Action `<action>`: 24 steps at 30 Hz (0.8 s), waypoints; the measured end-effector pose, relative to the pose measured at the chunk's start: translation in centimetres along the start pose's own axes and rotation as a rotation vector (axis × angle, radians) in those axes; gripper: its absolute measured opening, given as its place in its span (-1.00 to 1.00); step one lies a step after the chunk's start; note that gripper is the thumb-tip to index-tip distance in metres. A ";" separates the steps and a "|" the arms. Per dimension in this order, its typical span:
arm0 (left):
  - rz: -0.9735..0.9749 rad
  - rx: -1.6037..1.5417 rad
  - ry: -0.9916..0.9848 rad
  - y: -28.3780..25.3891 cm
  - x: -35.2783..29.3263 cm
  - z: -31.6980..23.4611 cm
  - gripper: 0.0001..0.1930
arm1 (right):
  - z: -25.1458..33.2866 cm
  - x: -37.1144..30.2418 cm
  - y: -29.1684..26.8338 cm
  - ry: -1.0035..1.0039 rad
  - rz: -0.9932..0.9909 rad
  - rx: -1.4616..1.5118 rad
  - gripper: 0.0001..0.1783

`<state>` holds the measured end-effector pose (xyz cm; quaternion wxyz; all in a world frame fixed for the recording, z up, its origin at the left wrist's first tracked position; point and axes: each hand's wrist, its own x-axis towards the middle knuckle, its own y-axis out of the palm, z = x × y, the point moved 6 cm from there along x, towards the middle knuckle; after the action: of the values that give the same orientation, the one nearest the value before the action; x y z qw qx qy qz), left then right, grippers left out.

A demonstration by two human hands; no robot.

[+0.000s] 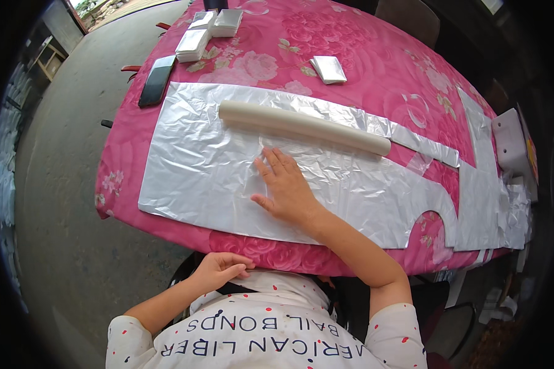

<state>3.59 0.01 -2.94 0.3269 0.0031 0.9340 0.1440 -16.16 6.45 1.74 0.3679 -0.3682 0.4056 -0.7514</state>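
Here, right grip [284, 187] spread open on silvery plastic [191, 160]; left grip [223, 270] half-curled, cannot tell contents.

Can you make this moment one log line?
right hand: palm down on silvery plastic carrier bag | left hand: grip holds nothing visible, near pink floral tablecloth | beige rod: lying on bag | smartphone: on tablecloth
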 end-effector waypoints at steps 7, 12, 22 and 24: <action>-0.341 -0.384 -0.058 -2.9 -2.7 5.4 -0.80 | 11.5 -4.1 5.4 0.074 0.187 0.378 -0.23; -0.312 0.446 0.043 -2.2 -4.0 0.4 -0.90 | 13.5 -4.3 3.4 -0.233 0.217 0.307 -0.56; -0.481 1.118 0.795 -0.4 -3.2 -10.6 -0.56 | -6.2 5.4 -9.6 0.213 -0.277 0.414 -0.83; -0.459 1.129 0.787 -0.2 -2.6 -10.4 -0.56 | -14.8 8.7 -9.8 0.434 -0.384 0.694 -0.80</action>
<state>-0.71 -3.19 6.40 -0.0631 -0.0768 0.8915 -0.4419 -35.23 7.99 6.62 0.2301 -0.1257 0.1219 -0.9573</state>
